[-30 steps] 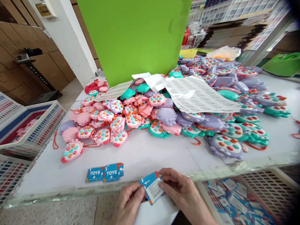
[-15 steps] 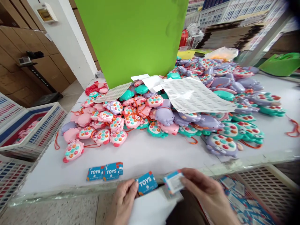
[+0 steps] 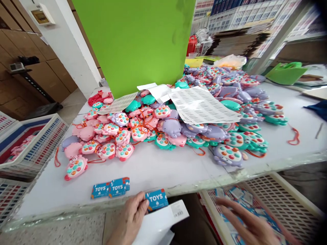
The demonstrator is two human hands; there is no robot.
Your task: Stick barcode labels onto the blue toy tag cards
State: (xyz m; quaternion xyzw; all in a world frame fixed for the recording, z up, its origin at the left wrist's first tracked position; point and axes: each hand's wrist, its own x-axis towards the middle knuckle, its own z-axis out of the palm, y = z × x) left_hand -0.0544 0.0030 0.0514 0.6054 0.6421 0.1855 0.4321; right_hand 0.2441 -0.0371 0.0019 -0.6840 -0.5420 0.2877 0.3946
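My left hand [image 3: 133, 214] is closed, pinching a blue TOYS card [image 3: 156, 200] between thumb and fingers at the table's front edge. Below the card, a bent white sheet [image 3: 155, 226] runs beneath that hand, with a barcode label [image 3: 178, 212] near its right end. My right hand [image 3: 249, 221] hangs over a plastic basket, blurred by motion, fingers stretched out and nothing visible in them. Many blue and white cards [image 3: 236, 194] lie loose in this basket. On the table, left of my left hand, overlap several TOYS cards [image 3: 117, 187].
Heaped toys [image 3: 171, 127] in pink, purple and green, with orange cords, spread across the white table [image 3: 166, 170]. Printed label sheets [image 3: 201, 103] lie on the heap. Behind it stands a green panel [image 3: 138, 44]. A basket [image 3: 38, 146] sits at the left.
My right hand has let go of its small card and moved right and down over the basket. The barcode label now shows on the white sheet. The view has turned slightly right.
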